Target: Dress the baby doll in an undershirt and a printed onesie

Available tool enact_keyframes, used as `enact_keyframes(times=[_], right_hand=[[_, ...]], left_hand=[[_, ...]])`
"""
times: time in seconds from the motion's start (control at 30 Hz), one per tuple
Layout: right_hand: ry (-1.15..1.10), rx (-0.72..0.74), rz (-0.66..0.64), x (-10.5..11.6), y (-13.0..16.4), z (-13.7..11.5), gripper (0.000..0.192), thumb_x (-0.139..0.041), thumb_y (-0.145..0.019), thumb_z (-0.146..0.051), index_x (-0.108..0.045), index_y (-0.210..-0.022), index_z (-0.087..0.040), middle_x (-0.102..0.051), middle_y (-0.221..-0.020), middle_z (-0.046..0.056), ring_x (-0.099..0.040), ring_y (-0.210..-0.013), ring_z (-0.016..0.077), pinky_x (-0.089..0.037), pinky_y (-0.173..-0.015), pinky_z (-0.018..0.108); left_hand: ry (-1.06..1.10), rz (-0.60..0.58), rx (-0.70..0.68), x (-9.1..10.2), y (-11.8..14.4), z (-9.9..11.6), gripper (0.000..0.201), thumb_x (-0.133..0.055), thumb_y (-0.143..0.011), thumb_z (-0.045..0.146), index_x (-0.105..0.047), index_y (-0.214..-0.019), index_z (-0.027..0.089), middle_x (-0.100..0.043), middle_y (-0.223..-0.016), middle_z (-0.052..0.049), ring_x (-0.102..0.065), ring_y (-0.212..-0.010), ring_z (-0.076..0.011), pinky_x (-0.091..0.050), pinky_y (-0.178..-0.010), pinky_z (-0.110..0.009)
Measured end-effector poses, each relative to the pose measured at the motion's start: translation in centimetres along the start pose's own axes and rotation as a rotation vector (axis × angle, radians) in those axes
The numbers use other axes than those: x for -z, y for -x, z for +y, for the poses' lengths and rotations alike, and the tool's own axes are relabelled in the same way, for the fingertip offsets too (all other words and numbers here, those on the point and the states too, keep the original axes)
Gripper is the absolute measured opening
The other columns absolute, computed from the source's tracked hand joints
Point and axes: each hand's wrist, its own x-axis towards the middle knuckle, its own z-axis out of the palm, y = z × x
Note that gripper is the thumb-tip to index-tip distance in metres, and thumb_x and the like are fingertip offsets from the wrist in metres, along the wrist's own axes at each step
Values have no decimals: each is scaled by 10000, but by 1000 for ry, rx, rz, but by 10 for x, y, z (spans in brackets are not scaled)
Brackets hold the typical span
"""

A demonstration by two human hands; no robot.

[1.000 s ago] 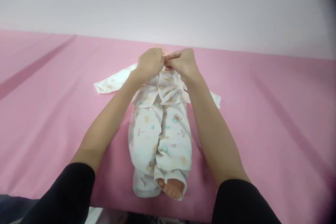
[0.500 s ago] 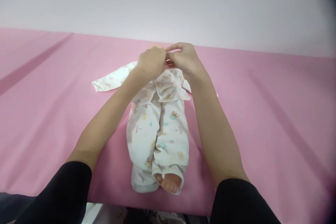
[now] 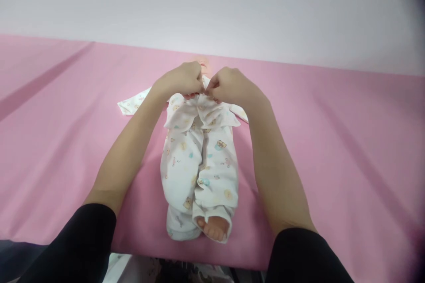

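Observation:
A baby doll (image 3: 215, 230) lies on its back, its bare foot poking out of one leg of white printed trousers (image 3: 215, 163). It wears a matching white baby shirt (image 3: 177, 112), whose hem spreads over the waist. At the upper chest, my left hand (image 3: 186, 80) is closed with its fingertips on the shirt front. Close beside it, my right hand (image 3: 230, 86) pinches the shirt front too. Both sets of fingertips nearly meet, and whatever small part lies between them is hidden. Part of the doll's head (image 3: 204, 65) shows behind my hands.
A pink cover (image 3: 332, 154) with long creases lies over the table. Behind it rises a pale wall (image 3: 212, 9). The shirt's left-side sleeve (image 3: 131, 104) stretches out flat. White and dark cloth shows below the front edge.
Both hands have come down from the doll's neck to its upper chest, and my right hand's raised fingers have curled in. The doll's face now shows in part; its legs have stayed put.

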Motion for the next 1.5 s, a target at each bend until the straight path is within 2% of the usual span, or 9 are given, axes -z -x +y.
enact_keyframes(times=[0.13, 0.4, 0.5, 0.63, 0.73, 1.0, 1.23, 1.4, 1.5], right_hand=[[76, -51, 16, -2, 3, -11, 100, -638, -737, -120, -653, -645, -156, -629, -663, 71, -643, -803, 264, -537, -753, 371], [-78, -201, 6, 1, 5, -11, 85, -708, -698, -186, -642, -647, -168, -565, -557, 35, -600, -586, 210, -525, -550, 340], [-183, -188, 23, 2, 5, -10, 111, -714, -706, -163, -629, -636, -170, -557, -565, 41, -597, -593, 211, -530, -569, 354], [-367, -120, -61, 8, 10, -14, 99, -728, -724, -147, -637, -690, -168, -565, -599, 39, -595, -616, 194, -533, -607, 351], [-356, -99, -119, 12, 16, -21, 95, -733, -737, -161, -643, -708, -172, -565, -603, 30, -592, -605, 182, -534, -601, 336], [-41, -158, -279, 11, 18, -19, 161, -703, -730, -147, -620, -599, -189, -598, -574, 38, -608, -565, 186, -516, -492, 294], [-168, -65, -394, 11, 20, -15, 158, -778, -691, -145, -648, -632, -212, -605, -594, 24, -618, -597, 188, -527, -522, 281], [-170, -27, -457, 10, 19, -14, 110, -737, -712, -147, -672, -664, -222, -620, -621, 21, -605, -603, 171, -516, -521, 267], [-153, -4, -449, 10, 18, -13, 117, -732, -710, -147, -662, -654, -222, -629, -632, 19, -601, -606, 168, -493, -492, 251]], left_hand=[[52, 6, 13, 6, 4, 0, 173, -598, -713, 181, -687, -851, 129, -675, -785, -61, -675, -864, -228, -539, -767, -305], [57, 18, -4, 5, 9, 3, 287, -550, -756, 200, -681, -1000, 122, -689, -851, -75, -662, -950, -252, -541, -810, -329], [36, 67, -55, 0, 9, 3, 294, -510, -771, 180, -685, -1001, 129, -694, -854, -96, -663, -927, -261, -542, -784, -363], [45, 92, -93, 0, 8, 3, 265, -486, -775, 178, -694, -937, 144, -695, -863, -103, -665, -868, -241, -542, -741, -364], [39, 38, -90, 0, 7, 3, 265, -470, -782, 189, -691, -925, 158, -696, -861, -84, -665, -866, -222, -542, -737, -333], [-118, -112, -69, 3, 14, 13, 264, -555, -764, 238, -677, -992, 186, -685, -854, -59, -653, -953, -216, -517, -808, -326], [-114, -286, -90, 12, 20, 10, 359, -636, -687, 260, -669, -1044, 256, -691, -826, -27, -669, -907, -208, -514, -739, -274], [-117, -276, -79, 11, 20, 9, 406, -622, -648, 195, -654, -1049, 246, -695, -838, -25, -675, -861, -209, -504, -711, -265], [-113, -250, -87, 12, 20, 5, 486, -609, -646, 193, -608, -1129, 250, -694, -849, -17, -678, -851, -207, -496, -703, -260]])
